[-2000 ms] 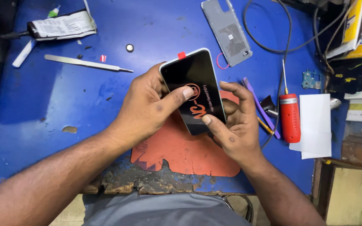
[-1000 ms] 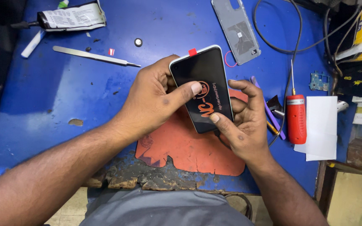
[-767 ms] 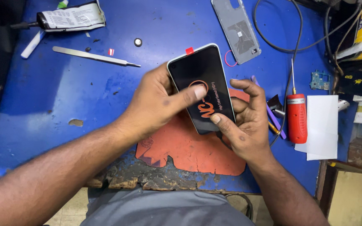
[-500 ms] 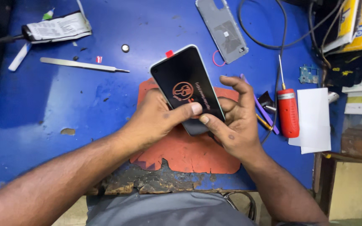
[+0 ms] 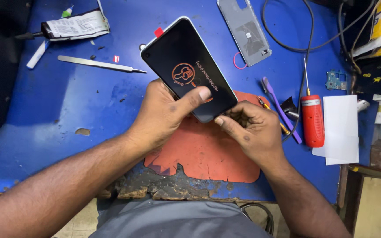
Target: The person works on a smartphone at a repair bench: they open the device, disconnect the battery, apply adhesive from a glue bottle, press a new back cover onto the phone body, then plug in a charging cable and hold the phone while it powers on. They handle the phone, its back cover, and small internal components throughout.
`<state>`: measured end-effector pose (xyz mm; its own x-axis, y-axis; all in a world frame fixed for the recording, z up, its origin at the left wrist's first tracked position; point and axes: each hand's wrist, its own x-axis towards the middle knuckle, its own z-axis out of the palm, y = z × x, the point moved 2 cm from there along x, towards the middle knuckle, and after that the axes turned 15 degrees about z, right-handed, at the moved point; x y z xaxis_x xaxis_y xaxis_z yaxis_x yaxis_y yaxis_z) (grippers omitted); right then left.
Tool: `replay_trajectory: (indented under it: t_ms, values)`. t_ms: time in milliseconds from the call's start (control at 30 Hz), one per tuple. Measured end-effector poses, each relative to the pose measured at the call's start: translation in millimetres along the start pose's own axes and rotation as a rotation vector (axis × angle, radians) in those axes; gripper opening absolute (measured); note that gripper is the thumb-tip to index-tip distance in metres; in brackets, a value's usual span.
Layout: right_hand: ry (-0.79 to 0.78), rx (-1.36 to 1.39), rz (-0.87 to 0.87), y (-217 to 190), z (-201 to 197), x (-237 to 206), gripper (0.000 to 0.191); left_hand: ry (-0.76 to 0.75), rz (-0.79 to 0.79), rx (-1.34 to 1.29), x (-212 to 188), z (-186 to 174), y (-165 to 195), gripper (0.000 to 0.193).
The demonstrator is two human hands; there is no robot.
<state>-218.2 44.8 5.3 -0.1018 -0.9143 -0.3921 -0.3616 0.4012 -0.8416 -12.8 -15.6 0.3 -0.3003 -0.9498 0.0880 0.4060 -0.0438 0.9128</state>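
From the head camera, I can't see much of the underside of the black smartphone (image 5: 188, 68): both palms cover its lower end, and the fingers beneath it are out of my sight. The orange emblem on its dark screen is partly under a thumb, and a small red tab sticks out at its top edge. My left hand (image 5: 164, 112) is closed around the phone's lower left side, thumb pressed flat across the glass near the emblem. My right hand (image 5: 250, 130) is curled in at the phone's bottom right corner, thumb tip touching the edge; whether its other fingers grip the phone or only brace it I cannot tell.

The phone is tilted, its top pointing up and to the left, lifted above the blue workbench (image 5: 67, 101) and over the upper edge of the orange mat (image 5: 203, 154), whose near rim is ragged and partly hidden by my wrists.

Beyond the phone lie steel tweezers (image 5: 100, 64) and a glue tube (image 5: 73, 27) at the upper left, a grey phone back cover (image 5: 244, 30) at the top. A red-handled screwdriver (image 5: 311, 119) and a purple pry tool (image 5: 281, 108) lie just right of my right hand. The right edge of the bench is cluttered and cut off.
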Motion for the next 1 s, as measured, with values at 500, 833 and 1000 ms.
replay_trajectory:
  t_ms: [500, 833, 1000]
  values:
    - [-0.111, 0.080, -0.047, 6, -4, 1, 0.007, 0.016, 0.116, 0.111, -4, 2, 14, 0.013]
    - [-0.170, 0.238, 0.009, -7, -7, -1, 0.021, 0.171, 0.209, -0.029, 9, -16, 13, 0.019]
    - [-0.129, 0.309, -0.039, -9, -8, -3, 0.024, 0.160, 0.158, -0.116, 7, -15, 3, 0.021]
